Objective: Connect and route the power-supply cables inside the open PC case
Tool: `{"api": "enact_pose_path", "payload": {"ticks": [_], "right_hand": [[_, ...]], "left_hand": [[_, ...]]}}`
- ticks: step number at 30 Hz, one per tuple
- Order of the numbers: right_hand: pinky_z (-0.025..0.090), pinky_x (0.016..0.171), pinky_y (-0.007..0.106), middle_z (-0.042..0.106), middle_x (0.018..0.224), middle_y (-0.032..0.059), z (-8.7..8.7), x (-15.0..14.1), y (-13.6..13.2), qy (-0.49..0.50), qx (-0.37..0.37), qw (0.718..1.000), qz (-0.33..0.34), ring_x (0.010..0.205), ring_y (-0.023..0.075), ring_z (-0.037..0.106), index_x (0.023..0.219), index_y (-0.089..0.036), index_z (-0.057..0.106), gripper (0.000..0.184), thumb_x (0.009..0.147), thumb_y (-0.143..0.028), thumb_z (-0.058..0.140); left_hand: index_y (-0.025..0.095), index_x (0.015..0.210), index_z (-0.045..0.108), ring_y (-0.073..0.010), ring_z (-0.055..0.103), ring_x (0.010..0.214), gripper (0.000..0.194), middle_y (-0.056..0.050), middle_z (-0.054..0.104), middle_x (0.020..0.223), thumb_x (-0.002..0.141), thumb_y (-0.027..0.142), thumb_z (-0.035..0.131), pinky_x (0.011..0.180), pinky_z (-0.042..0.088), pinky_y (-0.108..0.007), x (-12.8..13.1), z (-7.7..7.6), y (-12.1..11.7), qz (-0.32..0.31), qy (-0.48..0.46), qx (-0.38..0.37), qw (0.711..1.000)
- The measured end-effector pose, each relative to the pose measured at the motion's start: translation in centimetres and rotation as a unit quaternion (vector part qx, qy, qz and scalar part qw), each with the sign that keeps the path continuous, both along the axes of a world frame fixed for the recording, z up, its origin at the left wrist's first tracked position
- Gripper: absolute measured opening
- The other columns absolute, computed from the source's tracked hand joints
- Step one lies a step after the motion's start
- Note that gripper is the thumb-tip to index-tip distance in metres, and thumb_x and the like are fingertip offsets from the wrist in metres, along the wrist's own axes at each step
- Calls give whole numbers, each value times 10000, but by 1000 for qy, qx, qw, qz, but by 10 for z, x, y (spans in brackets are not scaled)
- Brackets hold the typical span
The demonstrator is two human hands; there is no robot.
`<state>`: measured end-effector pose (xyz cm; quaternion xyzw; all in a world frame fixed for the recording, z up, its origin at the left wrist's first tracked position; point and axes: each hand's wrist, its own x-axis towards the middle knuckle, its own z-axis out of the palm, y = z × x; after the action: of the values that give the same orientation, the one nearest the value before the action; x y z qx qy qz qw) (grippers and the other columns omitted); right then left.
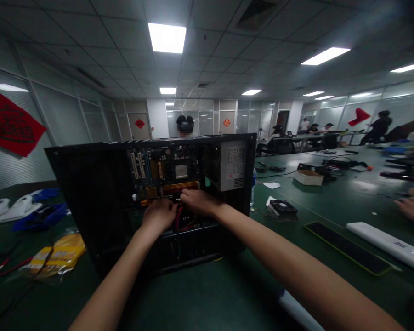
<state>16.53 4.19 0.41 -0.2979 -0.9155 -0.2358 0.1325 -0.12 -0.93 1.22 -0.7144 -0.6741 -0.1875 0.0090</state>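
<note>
A black computer case [76, 197] stands open on the table in front of me, its inside facing me. Mounted in it are a motherboard [167, 158] with white, blue and orange slots, and a grey power supply [232, 164] at the upper right. Both my hands reach in at the board's lower edge. My left hand [159, 214] has its fingers drawn together beside red and dark cables [179, 219]. Close to it, my right hand [200, 202] pinches near the orange slots [181, 186]. What either hand's fingertips hold is too small and dark to make out.
To the left lie a yellow packet [62, 253] and blue plastic parts [43, 216]. On the right are a cooling fan [283, 208], a small cardboard box [308, 177], a dark flat strip [346, 247] and a white bar [389, 243]. Another person's hand [413, 207] shows at the right edge.
</note>
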Motion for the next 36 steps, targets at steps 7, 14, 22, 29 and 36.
{"api": "enact_pose_path", "payload": {"ticks": [7,14,22,29,36], "right_hand": [[408,678,279,598,1007,97,-4,1,1,11,5,1000,11,871,188,584,990,-130,558,110,945,-163,464],[399,684,271,592,1023,101,-4,1,2,24,-8,1000,3,878,183,578,989,-129,559,101,930,-159,482],[405,687,281,587,1032,111,-3,-1,-2,20,-9,1000,-4,900,195,574,1006,-126,559,119,937,-154,466],[405,703,267,591,1032,110,3,-2,-8,21,-28,999,-22,917,187,582,1008,-115,563,120,932,-151,479],[411,716,277,585,1041,115,0,-3,-6,20,-18,999,-20,938,195,571,1019,-117,564,144,949,-149,443]], "left_hand": [[233,905,738,-250,668,917,327,-110,736,960,895,412,465,740,452,-311,-2,0,-1,-5,-8,1,1000],[219,909,736,-239,674,909,354,-112,739,963,900,428,451,713,457,-289,-3,1,-2,-3,-3,-4,1000],[214,952,731,-244,668,942,349,-116,731,1007,904,435,465,765,466,-301,-3,-1,-1,-4,2,-1,1000],[220,907,736,-233,675,913,360,-106,736,969,912,439,451,756,462,-294,-3,0,-3,-18,-4,-4,1000],[208,896,731,-233,675,892,349,-111,737,961,907,412,447,741,464,-292,0,1,-4,-18,7,-4,1000]]}}
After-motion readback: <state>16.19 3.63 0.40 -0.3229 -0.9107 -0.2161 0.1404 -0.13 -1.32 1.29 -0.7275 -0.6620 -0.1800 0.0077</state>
